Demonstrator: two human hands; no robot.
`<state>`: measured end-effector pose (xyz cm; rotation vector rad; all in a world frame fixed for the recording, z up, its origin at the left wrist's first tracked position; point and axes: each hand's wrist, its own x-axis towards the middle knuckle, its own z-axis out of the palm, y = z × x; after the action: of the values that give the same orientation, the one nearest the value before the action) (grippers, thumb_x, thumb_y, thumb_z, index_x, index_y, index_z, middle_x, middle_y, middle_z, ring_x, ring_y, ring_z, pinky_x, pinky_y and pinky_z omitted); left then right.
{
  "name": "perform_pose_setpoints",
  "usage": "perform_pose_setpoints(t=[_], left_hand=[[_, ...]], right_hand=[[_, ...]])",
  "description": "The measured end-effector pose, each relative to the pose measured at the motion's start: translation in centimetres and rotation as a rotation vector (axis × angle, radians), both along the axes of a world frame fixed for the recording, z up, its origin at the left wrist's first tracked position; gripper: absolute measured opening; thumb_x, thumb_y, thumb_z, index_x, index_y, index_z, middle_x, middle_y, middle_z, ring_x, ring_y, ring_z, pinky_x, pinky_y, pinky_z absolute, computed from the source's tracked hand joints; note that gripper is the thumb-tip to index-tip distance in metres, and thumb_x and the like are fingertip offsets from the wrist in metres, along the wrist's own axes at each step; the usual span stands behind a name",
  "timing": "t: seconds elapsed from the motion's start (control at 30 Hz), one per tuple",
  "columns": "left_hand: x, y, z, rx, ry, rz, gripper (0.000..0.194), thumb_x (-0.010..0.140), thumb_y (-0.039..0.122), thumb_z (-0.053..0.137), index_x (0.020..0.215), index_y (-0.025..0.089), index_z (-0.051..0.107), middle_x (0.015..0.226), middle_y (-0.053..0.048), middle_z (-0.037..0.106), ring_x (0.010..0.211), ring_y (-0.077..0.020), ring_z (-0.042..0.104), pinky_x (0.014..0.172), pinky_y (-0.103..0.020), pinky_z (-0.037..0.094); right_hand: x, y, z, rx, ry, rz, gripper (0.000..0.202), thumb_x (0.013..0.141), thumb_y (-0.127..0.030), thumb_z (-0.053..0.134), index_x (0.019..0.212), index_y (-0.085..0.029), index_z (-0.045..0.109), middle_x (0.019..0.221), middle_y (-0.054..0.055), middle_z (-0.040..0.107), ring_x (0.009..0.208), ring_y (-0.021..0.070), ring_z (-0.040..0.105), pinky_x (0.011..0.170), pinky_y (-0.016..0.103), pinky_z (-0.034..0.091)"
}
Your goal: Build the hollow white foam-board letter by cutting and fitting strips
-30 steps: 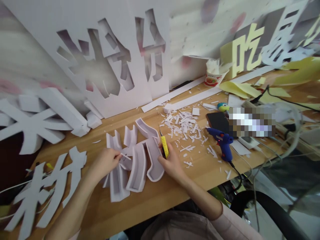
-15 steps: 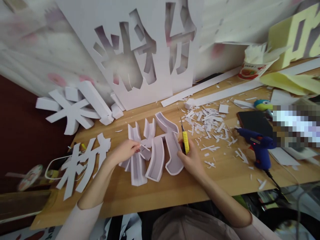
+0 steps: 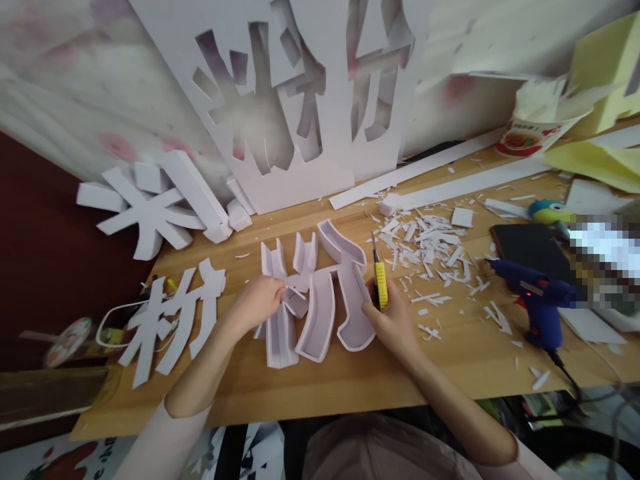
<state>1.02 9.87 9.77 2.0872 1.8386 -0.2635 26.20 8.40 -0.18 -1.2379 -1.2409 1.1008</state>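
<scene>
A hollow white foam-board character (image 3: 316,317) with raised side walls lies on the wooden table in front of me. At its left part, my left hand (image 3: 263,303) pinches a small white strip (image 3: 296,291) between thumb and fingers. My right hand (image 3: 393,310) rests against the character's right wall and holds a yellow craft knife (image 3: 381,283), its blade pointing up and away from me. The fingers under the knife's handle are partly hidden.
White scraps (image 3: 425,243) lie scattered right of the character. A blue glue gun (image 3: 543,300) stands at the right by a black pad (image 3: 530,250). Flat cut-out characters (image 3: 165,320) and thick white pieces (image 3: 155,213) lie left. A cut-out board (image 3: 300,183) leans behind; a paper cup (image 3: 535,133) is back right.
The view has shifted slightly, so the scene sits a little differently in the frame. Both hands keep nearly the same place on the character, with the strip and knife still held.
</scene>
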Motion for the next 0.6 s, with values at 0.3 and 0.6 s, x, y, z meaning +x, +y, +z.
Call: perform_pose_setpoints(t=[0.3,0.6], left_hand=[[-0.03,0.04,0.06,-0.012,-0.003,-0.004,0.033,0.092,0.021,0.04,0.067,0.019,0.061,0.069,-0.006,0.064,0.069,-0.0209,0.057,0.063,-0.03,0.032],[0.03,-0.17,-0.01,0.005,-0.078,0.034,0.034,0.092,0.023,0.04,0.064,0.019,0.059,0.067,-0.005,0.064,0.066,-0.0203,0.056,0.064,-0.03,0.033]], right_hand=[[0.02,0.1,-0.2,-0.024,0.016,0.003,0.027,0.066,-0.024,0.057,0.093,-0.022,0.052,0.078,-0.001,0.055,0.067,0.0169,0.05,0.061,0.03,0.041],[0.02,0.13,-0.03,-0.022,0.034,0.003,0.027,0.064,-0.025,0.059,0.091,-0.022,0.053,0.072,-0.003,0.054,0.064,0.0166,0.05,0.059,0.029,0.041]])
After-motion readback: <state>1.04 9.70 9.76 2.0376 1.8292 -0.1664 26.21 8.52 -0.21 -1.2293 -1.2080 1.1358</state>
